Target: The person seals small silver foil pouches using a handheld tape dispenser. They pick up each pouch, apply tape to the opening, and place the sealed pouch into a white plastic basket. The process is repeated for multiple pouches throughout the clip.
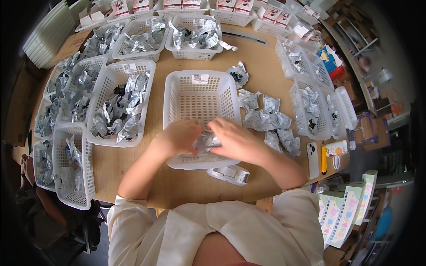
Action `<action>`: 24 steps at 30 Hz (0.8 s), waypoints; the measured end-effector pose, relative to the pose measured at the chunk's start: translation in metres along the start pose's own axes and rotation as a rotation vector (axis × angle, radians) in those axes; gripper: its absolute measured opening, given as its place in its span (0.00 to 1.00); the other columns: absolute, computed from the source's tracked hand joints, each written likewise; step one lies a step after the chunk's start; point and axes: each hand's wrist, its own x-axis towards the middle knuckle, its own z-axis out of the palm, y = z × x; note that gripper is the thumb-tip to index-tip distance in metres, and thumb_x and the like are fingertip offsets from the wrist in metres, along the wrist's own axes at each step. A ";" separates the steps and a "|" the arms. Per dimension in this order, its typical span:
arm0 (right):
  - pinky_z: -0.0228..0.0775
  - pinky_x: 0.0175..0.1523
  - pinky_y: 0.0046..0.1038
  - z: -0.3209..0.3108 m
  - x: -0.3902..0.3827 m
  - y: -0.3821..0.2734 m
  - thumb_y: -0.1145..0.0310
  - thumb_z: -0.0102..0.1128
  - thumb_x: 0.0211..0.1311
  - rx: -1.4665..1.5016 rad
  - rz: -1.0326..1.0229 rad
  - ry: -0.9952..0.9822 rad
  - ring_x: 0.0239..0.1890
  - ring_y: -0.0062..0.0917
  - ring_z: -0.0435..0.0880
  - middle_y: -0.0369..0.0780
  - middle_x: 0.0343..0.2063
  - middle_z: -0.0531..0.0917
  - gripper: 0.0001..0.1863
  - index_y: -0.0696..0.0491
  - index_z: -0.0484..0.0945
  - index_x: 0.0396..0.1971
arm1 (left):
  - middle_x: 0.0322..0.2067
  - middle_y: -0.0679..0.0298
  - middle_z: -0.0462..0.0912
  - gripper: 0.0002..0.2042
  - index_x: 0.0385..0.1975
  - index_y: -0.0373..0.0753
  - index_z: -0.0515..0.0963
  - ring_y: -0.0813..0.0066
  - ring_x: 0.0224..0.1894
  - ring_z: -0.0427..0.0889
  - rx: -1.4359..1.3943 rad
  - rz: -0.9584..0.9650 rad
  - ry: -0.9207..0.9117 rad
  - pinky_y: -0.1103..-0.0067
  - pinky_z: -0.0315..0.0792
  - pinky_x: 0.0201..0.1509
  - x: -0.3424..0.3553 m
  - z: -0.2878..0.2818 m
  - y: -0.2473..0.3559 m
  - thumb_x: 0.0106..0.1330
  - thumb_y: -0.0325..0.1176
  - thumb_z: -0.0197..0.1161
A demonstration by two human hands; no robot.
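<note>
My left hand (179, 135) and my right hand (228, 137) are inside the front of a white perforated plastic basket (172, 97), fingers curled on a crumpled silver foil packet (203, 141) between them. The packet is partly hidden by my fingers. Several similar packets (266, 119) lie loose just right of the basket, and one opened-looking foil (238, 76) with dark contents sits near its back right corner. A white rounded device (227, 174) lies below the basket.
Baskets of foil packets (93, 124) surround the work area left, back and right (310, 127). Boxes (242, 6) line the back. A phone (312, 160) and yellow tool (324, 160) lie at the right edge. Another person's hands (27, 168) show at the far left.
</note>
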 end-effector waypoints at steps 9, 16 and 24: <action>0.70 0.52 0.31 -0.023 -0.010 0.025 0.68 0.70 0.50 0.331 -0.176 0.046 0.47 0.36 0.77 0.40 0.45 0.77 0.15 0.57 0.76 0.34 | 0.44 0.59 0.76 0.29 0.44 0.38 0.75 0.61 0.53 0.74 0.134 -0.221 -0.096 0.71 0.71 0.55 0.004 0.001 0.010 0.38 0.35 0.79; 0.59 0.65 0.38 -0.035 -0.069 0.121 0.71 0.73 0.38 -0.204 0.542 -0.065 0.64 0.40 0.62 0.42 0.57 0.68 0.38 0.51 0.69 0.56 | 0.51 0.55 0.74 0.32 0.52 0.34 0.73 0.58 0.57 0.71 0.089 -0.045 0.176 0.68 0.65 0.62 -0.004 -0.009 0.021 0.44 0.37 0.76; 0.63 0.61 0.37 0.009 -0.073 0.150 0.69 0.71 0.46 -0.052 0.256 0.234 0.54 0.38 0.69 0.43 0.50 0.72 0.31 0.54 0.70 0.53 | 0.47 0.53 0.78 0.25 0.51 0.34 0.73 0.55 0.51 0.77 -0.060 0.015 0.173 0.68 0.70 0.57 -0.006 -0.022 0.016 0.54 0.36 0.70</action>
